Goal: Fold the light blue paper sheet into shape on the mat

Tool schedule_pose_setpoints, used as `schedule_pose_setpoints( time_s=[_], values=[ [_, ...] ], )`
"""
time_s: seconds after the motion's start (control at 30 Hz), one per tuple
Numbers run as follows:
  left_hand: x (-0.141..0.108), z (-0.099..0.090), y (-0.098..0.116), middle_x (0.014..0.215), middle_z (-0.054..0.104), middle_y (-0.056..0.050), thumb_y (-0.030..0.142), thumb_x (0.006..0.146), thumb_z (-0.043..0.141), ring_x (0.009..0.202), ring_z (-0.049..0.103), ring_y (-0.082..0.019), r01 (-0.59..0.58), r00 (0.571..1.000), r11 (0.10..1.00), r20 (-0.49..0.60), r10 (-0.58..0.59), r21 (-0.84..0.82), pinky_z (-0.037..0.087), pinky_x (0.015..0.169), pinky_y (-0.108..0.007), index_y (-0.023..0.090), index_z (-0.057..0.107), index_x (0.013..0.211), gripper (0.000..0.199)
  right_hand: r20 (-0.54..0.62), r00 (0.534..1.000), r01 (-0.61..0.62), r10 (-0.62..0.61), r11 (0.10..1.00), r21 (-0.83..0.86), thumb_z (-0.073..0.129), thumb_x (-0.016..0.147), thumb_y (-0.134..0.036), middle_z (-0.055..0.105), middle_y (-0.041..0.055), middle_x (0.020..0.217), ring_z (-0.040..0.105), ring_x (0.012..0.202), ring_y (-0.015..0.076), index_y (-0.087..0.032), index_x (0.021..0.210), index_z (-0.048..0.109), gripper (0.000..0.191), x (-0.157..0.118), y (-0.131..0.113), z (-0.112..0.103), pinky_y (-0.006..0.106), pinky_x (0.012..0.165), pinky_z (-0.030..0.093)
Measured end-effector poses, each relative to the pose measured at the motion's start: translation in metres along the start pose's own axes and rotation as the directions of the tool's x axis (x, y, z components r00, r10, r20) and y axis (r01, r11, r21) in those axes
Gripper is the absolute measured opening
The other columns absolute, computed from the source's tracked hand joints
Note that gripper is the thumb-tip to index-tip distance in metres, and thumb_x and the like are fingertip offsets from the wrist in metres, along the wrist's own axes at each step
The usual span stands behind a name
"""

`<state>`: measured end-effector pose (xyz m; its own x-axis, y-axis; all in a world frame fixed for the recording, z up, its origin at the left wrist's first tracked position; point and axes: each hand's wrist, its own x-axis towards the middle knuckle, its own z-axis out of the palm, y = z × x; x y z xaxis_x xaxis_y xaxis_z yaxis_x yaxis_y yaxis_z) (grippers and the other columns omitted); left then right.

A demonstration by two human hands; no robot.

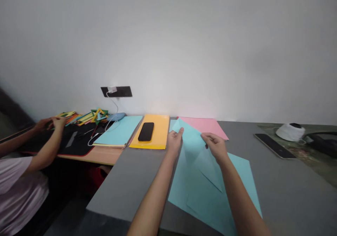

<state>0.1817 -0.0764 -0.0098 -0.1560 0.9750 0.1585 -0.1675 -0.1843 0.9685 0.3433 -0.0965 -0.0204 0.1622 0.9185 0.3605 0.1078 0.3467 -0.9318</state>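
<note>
A light blue sheet of paper (193, 137), with folds showing in it, is held up between my two hands. My left hand (174, 140) pinches its left edge, thumb on the near side. At the right edge, the fingers and thumb of my right hand (214, 144) are closed on the same paper. Beneath it, more light blue paper (243, 171) lies flat on the grey table (139, 179). My forearms cover parts of that paper, and I cannot tell how many sheets lie there.
Behind my hands lies pink paper (207, 123). A black phone (146, 131) rests on yellow paper (161, 134), left of my hands. Further left are a blue paper stack (123, 129) and a co-worker's hands (54, 123) by paper strips. A dark flat device (273, 145) lies right.
</note>
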Motion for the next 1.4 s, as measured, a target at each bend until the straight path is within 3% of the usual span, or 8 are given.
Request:
schedule_pose_setpoints(
  time_s=[0.23, 0.4, 0.53, 0.7, 0.9, 1.1, 1.23, 1.4],
  values=[
    [0.006, -0.011, -0.031, 0.042, 0.044, 0.007, 0.040, 0.058, 0.065, 0.042, 0.043, -0.007, 0.031, 0.995, 0.996, -0.092, -0.039, -0.081, 0.037, 0.047, -0.019, 0.015, 0.044, 0.054, 0.033, -0.008, 0.996, -0.091, 0.091, 0.996, 0.017, 0.057, 0.065, -0.045, 0.060, 0.0025, 0.060, 0.043, 0.042, 0.0101, -0.017, 0.071, 0.064, 0.030, 0.005, 0.032, 0.011, 0.025, 0.039, 0.037],
    [0.008, -0.012, -0.032, 0.040, 0.043, 0.007, 0.038, 0.059, 0.065, 0.039, 0.040, -0.006, 0.018, 0.990, 1.000, -0.140, -0.018, -0.006, 0.032, 0.041, -0.018, 0.015, 0.048, 0.053, 0.030, 0.056, 0.989, -0.139, 0.135, 0.988, 0.061, 0.055, 0.067, -0.045, 0.057, 0.0016, 0.058, 0.044, 0.045, 0.0111, -0.019, 0.071, 0.064, 0.028, 0.002, 0.039, 0.014, 0.025, 0.040, 0.037],
    [0.010, -0.011, -0.035, 0.046, 0.052, 0.004, 0.039, 0.059, 0.065, 0.042, 0.046, -0.008, 0.055, 0.996, 0.998, -0.075, -0.057, -0.031, 0.037, 0.043, -0.019, 0.014, 0.055, 0.063, 0.028, 0.078, 0.984, -0.164, 0.160, 0.985, 0.051, 0.055, 0.068, -0.044, 0.049, -0.0018, 0.045, 0.042, 0.039, 0.0102, -0.018, 0.067, 0.063, 0.027, 0.002, 0.045, 0.008, 0.024, 0.038, 0.034],
    [0.014, -0.012, -0.046, 0.054, 0.059, -0.001, 0.042, 0.057, 0.065, 0.045, 0.051, -0.010, 0.093, 0.995, 0.995, -0.042, -0.094, -0.033, 0.041, 0.046, -0.021, 0.012, 0.058, 0.071, 0.033, 0.081, 0.982, -0.169, 0.170, 0.986, -0.011, 0.057, 0.066, -0.046, 0.052, -0.0001, 0.049, 0.043, 0.042, 0.0107, -0.017, 0.067, 0.063, 0.029, 0.004, 0.052, 0.000, 0.024, 0.040, 0.035],
    [0.016, -0.011, -0.054, 0.060, 0.060, -0.002, 0.041, 0.064, 0.061, 0.053, 0.053, -0.012, 0.069, 0.998, 0.997, -0.004, -0.068, 0.034, 0.041, 0.050, -0.021, 0.012, 0.057, 0.076, 0.032, 0.200, 0.960, -0.198, 0.198, 0.980, -0.018, 0.057, 0.066, -0.046, 0.054, 0.0006, 0.055, 0.042, 0.043, 0.0092, -0.016, 0.073, 0.063, 0.031, 0.002, 0.049, 0.000, 0.022, 0.039, 0.035],
    [0.017, -0.010, -0.055, 0.103, 0.054, -0.008, 0.032, 0.059, 0.067, 0.079, 0.055, -0.012, -0.165, 0.966, 0.979, -0.178, 0.185, 0.121, 0.042, 0.065, -0.021, 0.020, 0.045, 0.104, 0.051, 0.112, 0.970, -0.215, 0.214, 0.977, -0.007, 0.058, 0.064, -0.046, 0.050, -0.0010, 0.044, 0.043, 0.038, 0.0094, -0.015, 0.072, 0.064, 0.033, 0.004, 0.054, 0.000, 0.022, 0.035, 0.032],
    [0.018, -0.012, -0.055, 0.084, 0.058, -0.006, 0.036, 0.066, 0.060, 0.074, 0.054, -0.013, -0.164, 0.982, 0.962, -0.056, 0.180, 0.220, 0.041, 0.064, -0.022, 0.016, 0.056, 0.090, 0.032, 0.164, 0.964, -0.213, 0.210, 0.977, 0.000, 0.060, 0.062, -0.046, 0.054, 0.0001, 0.050, 0.043, 0.041, 0.0096, -0.016, 0.069, 0.065, 0.030, 0.002, 0.052, 0.000, 0.023, 0.038, 0.035],
    [0.016, -0.011, -0.056, 0.075, 0.061, -0.003, 0.038, 0.064, 0.061, 0.066, 0.055, -0.012, -0.012, 0.997, 0.998, 0.071, 0.008, 0.059, 0.041, 0.060, -0.021, 0.015, 0.056, 0.082, 0.030, 0.344, 0.910, -0.238, 0.233, 0.971, -0.027, 0.061, 0.062, -0.044, 0.055, 0.0005, 0.055, 0.047, 0.048, 0.0108, -0.016, 0.066, 0.064, 0.028, -0.004, 0.041, 0.000, 0.023, 0.044, 0.038]
  ],
)
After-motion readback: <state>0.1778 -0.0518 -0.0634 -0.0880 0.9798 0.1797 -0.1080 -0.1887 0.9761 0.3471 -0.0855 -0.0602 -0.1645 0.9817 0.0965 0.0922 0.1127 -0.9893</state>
